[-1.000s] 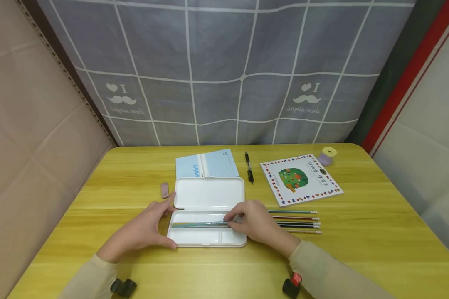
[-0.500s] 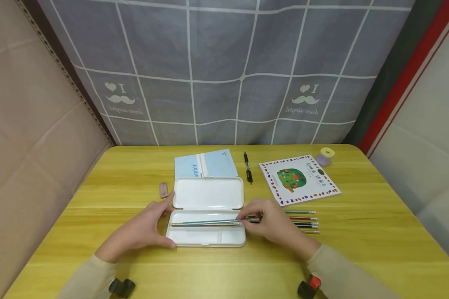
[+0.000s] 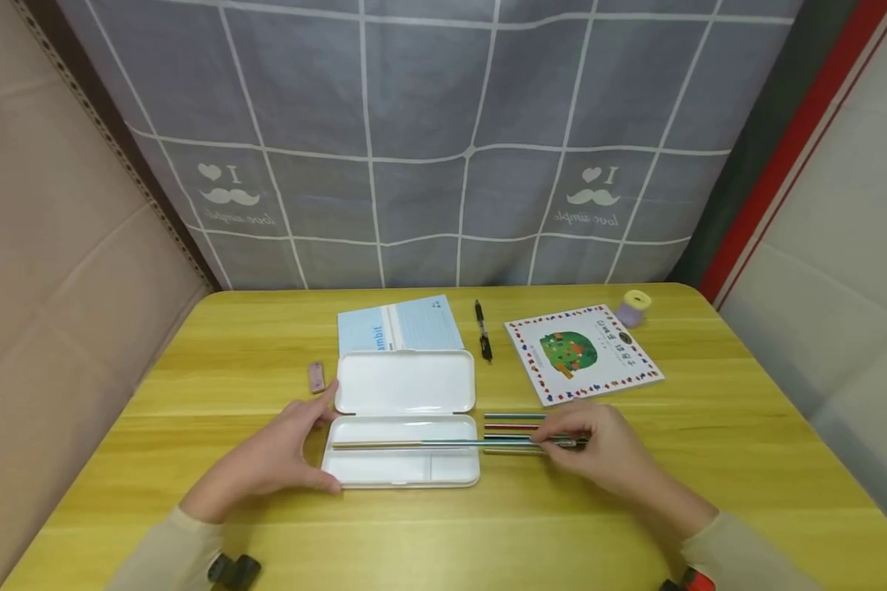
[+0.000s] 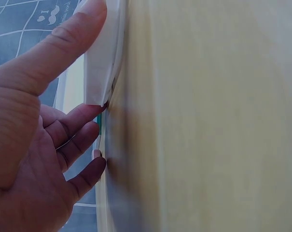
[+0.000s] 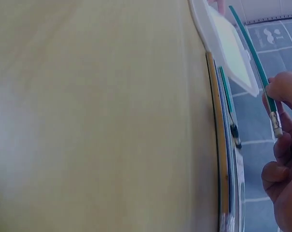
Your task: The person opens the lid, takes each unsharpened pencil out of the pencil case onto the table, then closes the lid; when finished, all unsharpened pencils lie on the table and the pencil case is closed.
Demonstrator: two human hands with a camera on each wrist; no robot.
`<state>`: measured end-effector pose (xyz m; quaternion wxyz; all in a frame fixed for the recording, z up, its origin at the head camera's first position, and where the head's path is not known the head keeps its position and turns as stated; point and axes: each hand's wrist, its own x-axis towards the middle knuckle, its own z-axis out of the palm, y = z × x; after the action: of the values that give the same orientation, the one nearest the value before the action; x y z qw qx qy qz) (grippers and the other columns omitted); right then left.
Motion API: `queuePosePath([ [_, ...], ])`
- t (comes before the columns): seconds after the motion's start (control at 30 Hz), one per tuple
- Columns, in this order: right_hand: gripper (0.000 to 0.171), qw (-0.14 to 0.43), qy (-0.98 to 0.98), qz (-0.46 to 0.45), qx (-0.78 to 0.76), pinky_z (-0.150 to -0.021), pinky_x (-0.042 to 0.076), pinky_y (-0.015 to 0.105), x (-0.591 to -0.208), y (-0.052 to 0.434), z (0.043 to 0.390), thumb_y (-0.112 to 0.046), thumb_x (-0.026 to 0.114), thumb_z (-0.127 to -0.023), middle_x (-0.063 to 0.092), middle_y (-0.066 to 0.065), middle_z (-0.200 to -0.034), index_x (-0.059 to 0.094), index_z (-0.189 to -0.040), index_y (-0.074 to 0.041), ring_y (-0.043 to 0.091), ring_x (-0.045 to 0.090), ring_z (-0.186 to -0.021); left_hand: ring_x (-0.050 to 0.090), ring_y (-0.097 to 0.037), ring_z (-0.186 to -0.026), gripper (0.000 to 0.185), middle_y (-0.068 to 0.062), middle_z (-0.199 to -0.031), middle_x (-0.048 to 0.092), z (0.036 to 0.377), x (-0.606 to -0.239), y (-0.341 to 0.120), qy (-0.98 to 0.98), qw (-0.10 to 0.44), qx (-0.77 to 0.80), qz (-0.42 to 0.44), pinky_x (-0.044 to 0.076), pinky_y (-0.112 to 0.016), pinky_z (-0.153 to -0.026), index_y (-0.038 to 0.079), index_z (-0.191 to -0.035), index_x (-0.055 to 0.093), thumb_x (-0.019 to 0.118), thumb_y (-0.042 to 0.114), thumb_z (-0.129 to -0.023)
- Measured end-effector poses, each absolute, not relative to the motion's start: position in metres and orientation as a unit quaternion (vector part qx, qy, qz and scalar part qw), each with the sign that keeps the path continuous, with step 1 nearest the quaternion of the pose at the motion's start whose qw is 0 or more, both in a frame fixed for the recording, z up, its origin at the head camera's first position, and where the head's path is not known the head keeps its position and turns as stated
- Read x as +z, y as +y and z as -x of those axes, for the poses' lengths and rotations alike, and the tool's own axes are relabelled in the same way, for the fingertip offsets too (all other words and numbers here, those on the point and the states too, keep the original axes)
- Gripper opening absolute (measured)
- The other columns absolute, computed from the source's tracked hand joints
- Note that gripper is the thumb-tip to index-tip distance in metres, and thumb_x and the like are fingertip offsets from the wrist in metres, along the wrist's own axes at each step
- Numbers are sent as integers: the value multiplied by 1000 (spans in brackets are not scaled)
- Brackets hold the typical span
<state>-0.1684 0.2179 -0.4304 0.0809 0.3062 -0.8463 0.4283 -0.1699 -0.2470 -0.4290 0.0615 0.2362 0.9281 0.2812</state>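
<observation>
My left hand point(image 3: 284, 451) holds the left end of an open white pencil case point(image 3: 377, 469), thumb at its front corner and fingers toward the hinge side. In the left wrist view the thumb point(image 4: 54, 53) lies along the case's white side point(image 4: 100, 72). Between thumb and fingers, my right hand point(image 3: 599, 439) pinches a teal pencil point(image 5: 252, 50) near its eraser end, raised over the table. Its other end reaches over the case in the head view. A brownish pencil point(image 3: 373, 446) lies in the case's long compartment, partly overlapped by the teal one.
Several pencils point(image 3: 513, 416) lie side by side right of the case, partly behind my right hand. Behind the case are a blue notebook point(image 3: 421, 324), a black pen point(image 3: 483, 331) and a picture book point(image 3: 584, 355). A pink eraser point(image 3: 316, 377) and a yellow-and-purple container point(image 3: 633, 308) stand farther out.
My right hand has moved right, drawing the teal pencil partly out over the case's right edge. The left hand keeps its hold on the case; the head view has shifted slightly.
</observation>
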Motion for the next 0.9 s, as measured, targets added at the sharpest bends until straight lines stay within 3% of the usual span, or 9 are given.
queuePosePath([
  [0.23, 31, 106, -828, -328, 442, -56, 46, 21, -437, 250, 161, 8, 83, -82, 77, -5, -94, 83, -95, -20, 11, 57, -73, 49, -24, -125, 144, 12, -130, 65, 170, -426, -247, 931, 65, 275, -229, 38, -58, -111, -2, -165, 13, 92, 63, -63],
  [0.5, 33, 98, -843, -300, 435, -67, 53, 18, -444, 277, 151, 11, 84, -78, 76, -4, -94, 83, -92, -19, 5, 65, -89, 49, -24, -124, 144, 12, -130, 65, 171, -425, -246, 931, 68, 273, -232, 37, -59, -111, -3, -165, 13, 91, 63, -64],
  [0.9, 34, 105, -864, -302, 389, -62, 51, 19, -452, 286, 149, 6, 88, -76, 76, -11, -92, 83, -90, -25, 4, 60, -84, 49, -23, -125, 144, 12, -129, 64, 172, -426, -245, 933, 73, 269, -228, 38, -58, -112, -3, -165, 13, 92, 62, -63],
])
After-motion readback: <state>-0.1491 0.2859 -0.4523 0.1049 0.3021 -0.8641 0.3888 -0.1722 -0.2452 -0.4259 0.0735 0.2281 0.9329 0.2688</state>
